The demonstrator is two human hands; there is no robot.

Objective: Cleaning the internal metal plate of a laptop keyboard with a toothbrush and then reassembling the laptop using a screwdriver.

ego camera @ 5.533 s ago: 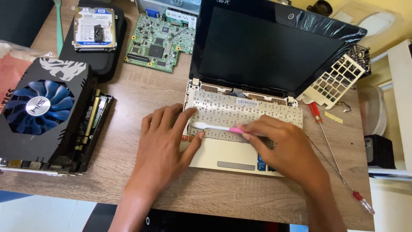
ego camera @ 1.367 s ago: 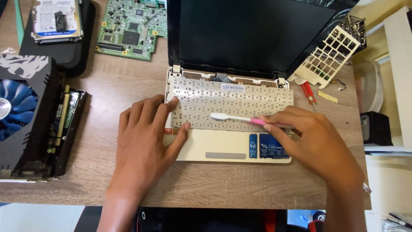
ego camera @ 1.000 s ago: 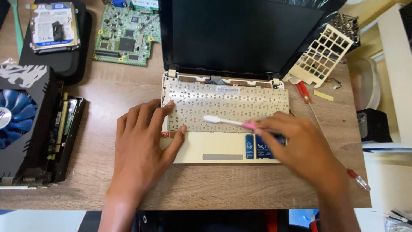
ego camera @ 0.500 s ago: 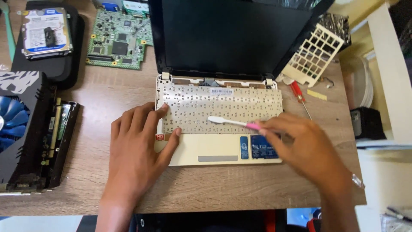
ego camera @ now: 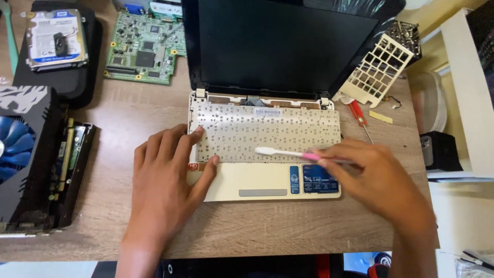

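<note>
A small cream laptop [ego camera: 257,180] lies open on the wooden table, its dark screen [ego camera: 278,46] upright. Its keyboard bed [ego camera: 267,131] has no keycaps, only white switch pads. My left hand [ego camera: 167,180] rests flat on the laptop's left front corner, fingers spread on the palm rest and keyboard edge. My right hand [ego camera: 375,177] grips a white and pink toothbrush [ego camera: 283,153], whose head lies on the lower middle of the keyboard bed.
A green circuit board [ego camera: 144,49] and a hard drive [ego camera: 54,38] on a black pad lie at the back left. A graphics card with a blue fan [ego camera: 31,159] fills the left edge. A cream keyboard frame [ego camera: 378,72] and a red screwdriver [ego camera: 360,118] lie right of the laptop.
The brush head has shifted along the keyboard bed between the left and the middle, with my right hand following. My left hand stays on the laptop's left corner. The view has drifted.
</note>
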